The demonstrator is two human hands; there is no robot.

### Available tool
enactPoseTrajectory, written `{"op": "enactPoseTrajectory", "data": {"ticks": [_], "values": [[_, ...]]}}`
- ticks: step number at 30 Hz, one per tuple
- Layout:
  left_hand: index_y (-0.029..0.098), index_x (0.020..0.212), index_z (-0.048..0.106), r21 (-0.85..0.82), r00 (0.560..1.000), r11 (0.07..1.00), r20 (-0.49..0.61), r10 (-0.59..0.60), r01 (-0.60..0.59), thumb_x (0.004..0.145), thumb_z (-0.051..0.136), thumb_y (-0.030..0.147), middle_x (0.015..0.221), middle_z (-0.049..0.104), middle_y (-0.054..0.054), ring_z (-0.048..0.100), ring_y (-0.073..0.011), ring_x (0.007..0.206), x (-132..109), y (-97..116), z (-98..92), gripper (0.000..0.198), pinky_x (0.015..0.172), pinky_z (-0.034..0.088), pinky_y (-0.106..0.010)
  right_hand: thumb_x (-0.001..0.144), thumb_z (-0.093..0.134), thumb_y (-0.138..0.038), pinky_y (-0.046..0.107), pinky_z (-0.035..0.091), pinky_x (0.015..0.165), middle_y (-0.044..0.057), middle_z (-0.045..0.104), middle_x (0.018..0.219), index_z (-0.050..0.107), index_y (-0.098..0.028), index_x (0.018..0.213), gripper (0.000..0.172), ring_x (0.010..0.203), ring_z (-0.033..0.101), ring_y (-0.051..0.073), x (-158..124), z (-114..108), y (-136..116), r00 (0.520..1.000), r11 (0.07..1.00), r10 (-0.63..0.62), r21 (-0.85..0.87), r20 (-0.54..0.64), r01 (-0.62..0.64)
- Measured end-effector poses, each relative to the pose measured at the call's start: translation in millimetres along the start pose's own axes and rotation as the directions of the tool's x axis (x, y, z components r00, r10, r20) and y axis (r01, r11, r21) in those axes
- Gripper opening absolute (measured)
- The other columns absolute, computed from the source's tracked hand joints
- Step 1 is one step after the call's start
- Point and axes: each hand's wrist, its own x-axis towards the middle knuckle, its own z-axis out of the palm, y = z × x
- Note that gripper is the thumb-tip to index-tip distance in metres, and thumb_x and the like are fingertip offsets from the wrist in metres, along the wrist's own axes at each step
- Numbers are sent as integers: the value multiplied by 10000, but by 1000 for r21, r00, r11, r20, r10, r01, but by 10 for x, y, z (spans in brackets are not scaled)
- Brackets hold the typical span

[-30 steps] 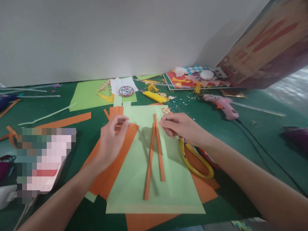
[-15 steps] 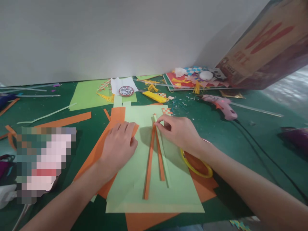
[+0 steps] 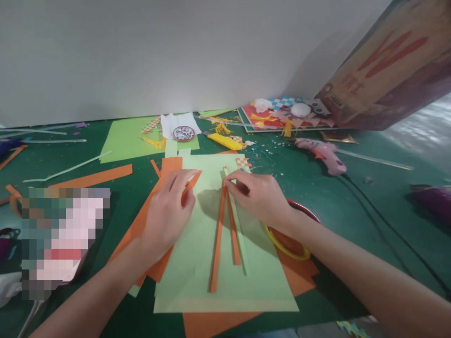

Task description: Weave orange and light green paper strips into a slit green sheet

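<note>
Two narrow orange paper strips (image 3: pixel 219 239) and a pale green paper strip (image 3: pixel 240 244) meet at the top and fan apart below, lying over a light green paper sheet (image 3: pixel 197 277). My right hand (image 3: pixel 259 195) pinches them between thumb and fingertips near where they meet. To the left, my left hand (image 3: pixel 172 206) is closed around a piece of orange paper (image 3: pixel 192 182), its end poking out past the thumb; the fingers hide most of it. Under that hand and forearm lie larger orange paper sheets (image 3: pixel 132 234). A tiny orange-and-white woven piece (image 3: pixel 243 162) rests at the sheet's top right corner.
A yellow ring-shaped roll (image 3: pixel 287 246) sits beneath my right wrist. Farther right is a pink glue gun (image 3: pixel 322 154) with a black cord. A yellow utility knife (image 3: pixel 225 141) and tasselled paper pieces lie behind. A blurred-out phone-like object (image 3: pixel 66 239) lies left.
My left hand has shifted slightly up and left, showing more of the orange piece in its fingers. The right hand keeps its pinch almost in place.
</note>
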Motion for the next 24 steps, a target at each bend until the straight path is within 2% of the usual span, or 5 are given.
{"op": "enactPoseTrajectory", "data": {"ticks": [4,10,14,19,24], "values": [[214,1032,549,-517,958,810,84,-275,278,800,575,209,1120,603,-46,637,-149,844,53,62,-23,233,734,521,-277,831,534,-326,230,338,508,-41,489,501,632,-180,844,176,462,449,101,25,-35,-72,981,948,106,280,162,-148],[221,1054,566,-689,857,513,372,-357,512,755,652,277,1117,600,-36,614,-146,893,50,75,12,316,759,490,-260,817,547,-392,214,344,436,-52,511,491,535,-173,733,235,417,493,87,27,-60,-207,857,626,150,624,492,-468],[240,1032,602,-585,820,576,436,-371,572,808,577,375,993,623,-18,591,-156,873,36,113,-11,262,714,460,-252,795,576,-405,207,320,416,-56,486,454,517,-165,660,282,396,472,77,20,-60,-234,851,555,201,660,484,-506],[189,685,576,-444,862,761,412,-295,472,804,563,388,648,538,27,496,-121,616,13,167,-41,232,556,366,-232,776,614,-429,205,291,401,-50,488,408,486,-165,578,353,362,436,63,32,-84,-193,864,563,224,664,451,-493],[189,618,546,-363,852,811,439,-286,460,835,508,370,531,400,44,357,-105,497,-8,181,-31,284,476,273,-240,776,621,-438,200,285,392,-49,489,396,463,-172,547,385,355,406,53,52,-143,-166,884,539,233,703,406,-465]]}}
